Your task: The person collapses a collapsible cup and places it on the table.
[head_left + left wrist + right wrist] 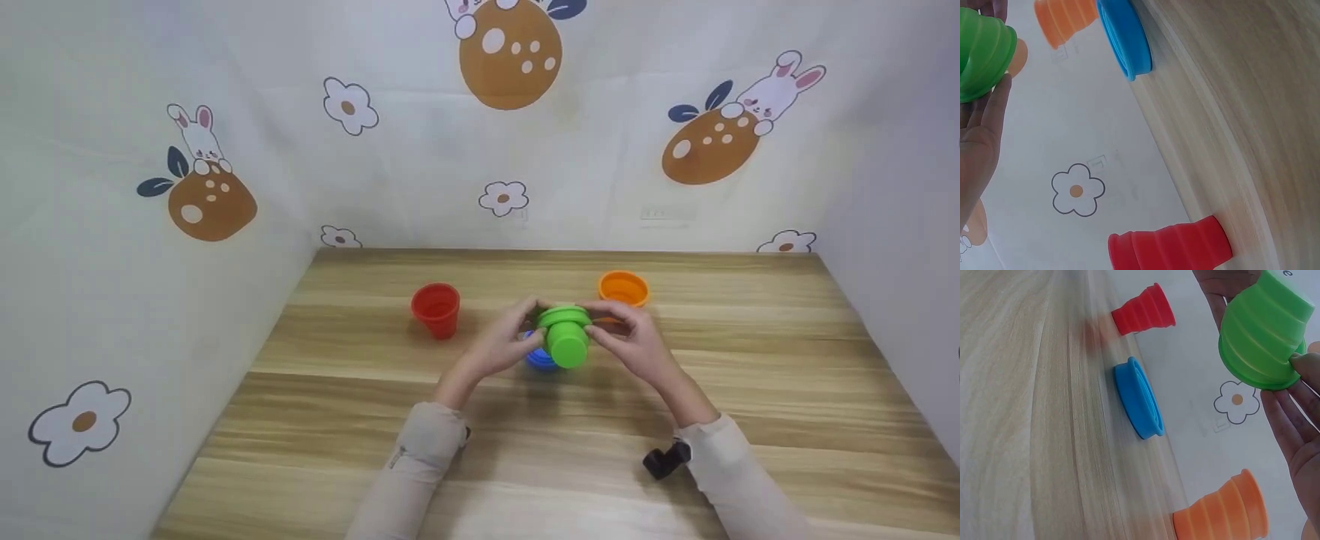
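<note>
A green collapsible cup (568, 346) is held up off the table, its narrow base facing me and its wide rim tilted away. My left hand (501, 343) grips the rim from the left with thumb and fingers. On the other side, my right hand (637, 346) pinches the same rim, with the thumb on the cup's wall in the right wrist view. Ribbed steps show along the green wall (1264, 332). Below and partly behind it, a blue collapsible cup (1139, 399) lies squashed flat on the table, partly hidden in the head view.
A red ribbed cup (439, 311) stands extended, rim up, at the left of the wood-grain table (337, 435). An orange ribbed cup (624, 287) stands at the back right, partly behind my right hand. Printed cloth walls (420, 165) enclose the back and sides.
</note>
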`<move>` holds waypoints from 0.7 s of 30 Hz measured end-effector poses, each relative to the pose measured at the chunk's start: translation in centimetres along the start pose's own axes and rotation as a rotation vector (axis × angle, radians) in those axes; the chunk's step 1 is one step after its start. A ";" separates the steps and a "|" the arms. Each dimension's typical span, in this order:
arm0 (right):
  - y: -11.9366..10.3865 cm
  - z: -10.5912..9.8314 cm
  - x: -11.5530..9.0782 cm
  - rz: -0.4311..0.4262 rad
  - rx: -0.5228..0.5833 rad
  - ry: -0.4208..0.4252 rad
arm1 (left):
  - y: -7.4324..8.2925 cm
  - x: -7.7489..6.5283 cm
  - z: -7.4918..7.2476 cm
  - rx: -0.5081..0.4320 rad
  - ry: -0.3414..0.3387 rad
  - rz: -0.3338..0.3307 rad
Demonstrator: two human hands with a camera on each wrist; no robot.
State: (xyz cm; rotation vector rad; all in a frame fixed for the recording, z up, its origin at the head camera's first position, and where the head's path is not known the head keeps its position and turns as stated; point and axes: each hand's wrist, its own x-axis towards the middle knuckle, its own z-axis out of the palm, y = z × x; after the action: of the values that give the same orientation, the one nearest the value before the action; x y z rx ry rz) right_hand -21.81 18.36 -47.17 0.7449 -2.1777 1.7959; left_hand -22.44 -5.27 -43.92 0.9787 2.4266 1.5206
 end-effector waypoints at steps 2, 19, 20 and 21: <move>0.0 0.0 0.0 -0.008 -0.016 0.002 | 0.1 0.0 0.0 0.003 -0.004 0.000; -0.4 0.2 0.0 -0.105 -0.178 0.016 | 0.5 0.6 0.3 0.070 -0.033 -0.020; -0.3 0.2 0.0 -0.113 -0.184 0.016 | 0.4 0.6 0.3 0.074 -0.032 -0.020; -0.3 0.2 0.0 -0.119 -0.197 0.017 | 0.4 0.6 0.3 0.074 -0.032 -0.020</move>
State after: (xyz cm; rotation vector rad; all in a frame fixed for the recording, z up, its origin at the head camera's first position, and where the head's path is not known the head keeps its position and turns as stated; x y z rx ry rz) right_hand -21.62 18.12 -46.91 0.7921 -2.2080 1.4996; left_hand -22.62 -4.55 -43.58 0.9816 2.4787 1.4075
